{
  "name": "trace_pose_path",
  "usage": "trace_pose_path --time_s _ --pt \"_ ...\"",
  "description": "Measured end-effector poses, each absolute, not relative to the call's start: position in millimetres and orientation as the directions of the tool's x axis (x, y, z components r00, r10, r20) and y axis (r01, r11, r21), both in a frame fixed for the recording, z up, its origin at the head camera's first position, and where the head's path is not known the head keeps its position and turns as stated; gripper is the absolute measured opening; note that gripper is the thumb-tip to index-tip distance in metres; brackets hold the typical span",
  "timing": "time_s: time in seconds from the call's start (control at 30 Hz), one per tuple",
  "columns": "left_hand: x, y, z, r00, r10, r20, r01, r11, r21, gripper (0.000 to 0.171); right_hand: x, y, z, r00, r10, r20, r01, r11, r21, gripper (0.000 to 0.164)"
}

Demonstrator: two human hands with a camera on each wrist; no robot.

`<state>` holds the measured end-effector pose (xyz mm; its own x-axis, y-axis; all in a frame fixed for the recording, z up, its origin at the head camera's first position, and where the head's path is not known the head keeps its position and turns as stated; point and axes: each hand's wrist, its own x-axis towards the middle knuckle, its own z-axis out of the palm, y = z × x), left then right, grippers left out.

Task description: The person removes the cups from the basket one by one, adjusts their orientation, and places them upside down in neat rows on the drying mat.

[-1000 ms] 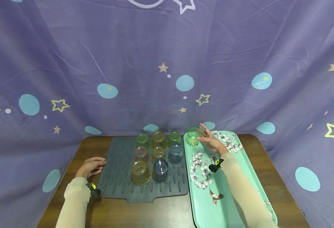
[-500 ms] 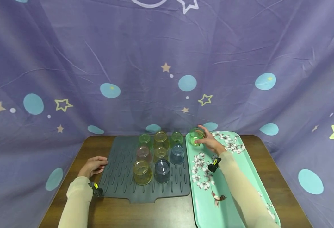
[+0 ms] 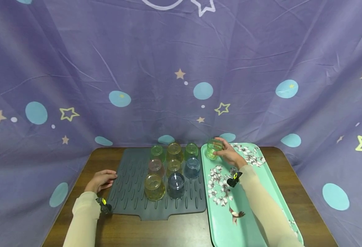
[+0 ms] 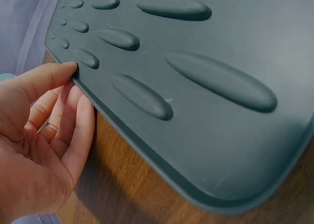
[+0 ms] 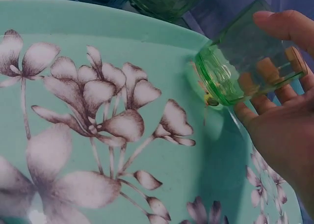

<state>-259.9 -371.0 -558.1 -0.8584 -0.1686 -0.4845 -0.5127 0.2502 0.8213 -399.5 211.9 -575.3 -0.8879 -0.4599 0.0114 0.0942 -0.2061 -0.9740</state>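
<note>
My right hand [image 3: 230, 155] holds a green glass [image 3: 214, 149] at the far left corner of the mint flowered tray [image 3: 249, 206]. In the right wrist view the thumb and fingers wrap the sides of the green glass [image 5: 245, 62], its thick base toward the tray surface. Whether the base touches the tray, I cannot tell. My left hand [image 3: 101, 180] pinches the left edge of the dark grey drying mat [image 3: 128, 192]. Its thumb lies at the rim in the left wrist view, the other fingers curled below it [image 4: 64, 121].
Several upside-down coloured glasses stand on the mat's right half, among them a yellow glass [image 3: 154, 188], a dark blue glass [image 3: 176, 186] and a light blue glass [image 3: 192, 168]. A wooden table [image 3: 187, 230] lies beneath. A purple curtain [image 3: 156, 68] hangs behind.
My right hand's spread fingers have closed around the green glass, which now looks slightly tilted. The left hand stays at the mat's edge. The head view has shifted slightly.
</note>
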Motion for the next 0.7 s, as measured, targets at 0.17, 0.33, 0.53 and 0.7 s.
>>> trace_pose_path --time_s 0.17,0.33,0.53,0.7 --pt "-259 -372 -558 -0.859 -0.166 -0.484 -0.512 0.25 0.822 0.011 -399 218 -571 -0.848 -0.528 0.041 0.098 -0.233 -0.967 0.082" --pt "-258 -372 -559 -0.856 -0.168 -0.489 -0.517 0.243 0.821 0.007 -396 221 -558 -0.825 -0.564 0.036 0.085 -0.186 -0.979 0.084" --pt "-258 -371 -559 -0.856 -0.169 -0.488 -0.516 0.233 0.824 0.006 -390 222 -531 -0.82 -0.57 0.057 0.03 -0.141 -0.989 0.079" --pt "-259 -370 -557 -0.857 -0.166 -0.488 -0.515 0.234 0.825 0.01 -385 223 -504 -0.832 -0.545 0.103 -0.026 -0.148 -0.989 0.073"
